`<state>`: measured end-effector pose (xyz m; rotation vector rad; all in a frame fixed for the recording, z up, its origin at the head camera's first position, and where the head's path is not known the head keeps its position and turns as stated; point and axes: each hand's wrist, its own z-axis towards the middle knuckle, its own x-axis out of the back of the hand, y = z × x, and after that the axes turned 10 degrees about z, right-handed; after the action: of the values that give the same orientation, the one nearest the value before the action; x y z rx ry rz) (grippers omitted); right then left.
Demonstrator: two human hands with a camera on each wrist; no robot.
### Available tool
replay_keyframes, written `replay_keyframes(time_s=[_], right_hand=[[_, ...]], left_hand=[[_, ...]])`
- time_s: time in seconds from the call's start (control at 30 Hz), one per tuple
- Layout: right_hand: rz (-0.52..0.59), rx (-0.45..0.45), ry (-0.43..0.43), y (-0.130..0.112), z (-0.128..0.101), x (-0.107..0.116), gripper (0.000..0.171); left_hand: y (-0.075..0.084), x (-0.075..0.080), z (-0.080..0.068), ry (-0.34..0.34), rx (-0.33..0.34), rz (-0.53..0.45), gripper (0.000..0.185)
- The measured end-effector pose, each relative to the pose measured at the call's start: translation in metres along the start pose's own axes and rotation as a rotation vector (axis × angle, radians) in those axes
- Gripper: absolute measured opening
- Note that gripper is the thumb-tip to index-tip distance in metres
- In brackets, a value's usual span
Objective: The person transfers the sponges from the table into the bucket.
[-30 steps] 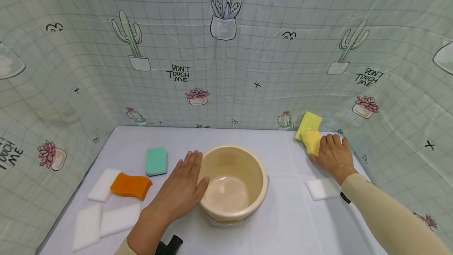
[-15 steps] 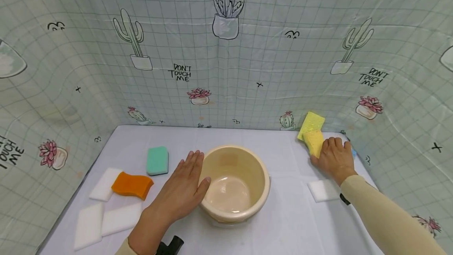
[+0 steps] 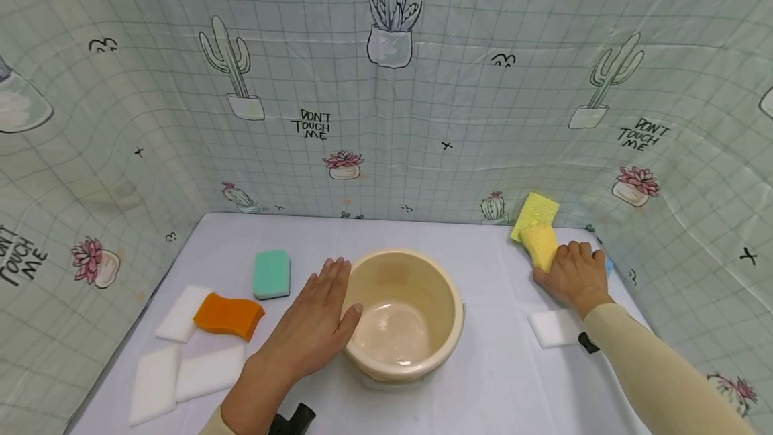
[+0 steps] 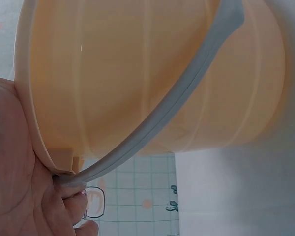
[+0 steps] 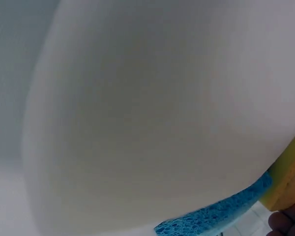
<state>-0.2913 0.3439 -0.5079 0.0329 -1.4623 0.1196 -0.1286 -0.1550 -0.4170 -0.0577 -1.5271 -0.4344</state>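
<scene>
A beige bucket stands in the middle of the white table. My left hand lies flat against its left wall with the fingers straight. In the left wrist view the bucket fills the frame, and its grey handle runs down to my palm. At the back right, my right hand curls over the lower end of a yellow sponge. A blue sponge peeks out beside that hand. The right wrist view shows the yellow sponge and the blue sponge behind a white sponge.
A second yellow sponge leans on the cactus-print curtain that walls in the table. A white sponge lies by my right forearm. At the left lie a green sponge, an orange sponge and several white sponges.
Both hands stay where they were: the left on the bucket's side, the right on the yellow sponge. Only the view has shifted a little.
</scene>
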Motion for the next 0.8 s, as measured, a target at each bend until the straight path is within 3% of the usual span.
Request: replay_keyframes(time_s=[0.53,0.8], right_hand=[[0.008,0.019,0.134,0.006,-0.009,0.006,0.058],[-0.023,0.17,0.264,-0.009,-0.012,0.025,0.063]], left_hand=[[0.001,0.0,0.0,0.0,-0.003,0.013,0.072],[0.002,0.002,0.0,-0.006,0.004,0.019,0.073]])
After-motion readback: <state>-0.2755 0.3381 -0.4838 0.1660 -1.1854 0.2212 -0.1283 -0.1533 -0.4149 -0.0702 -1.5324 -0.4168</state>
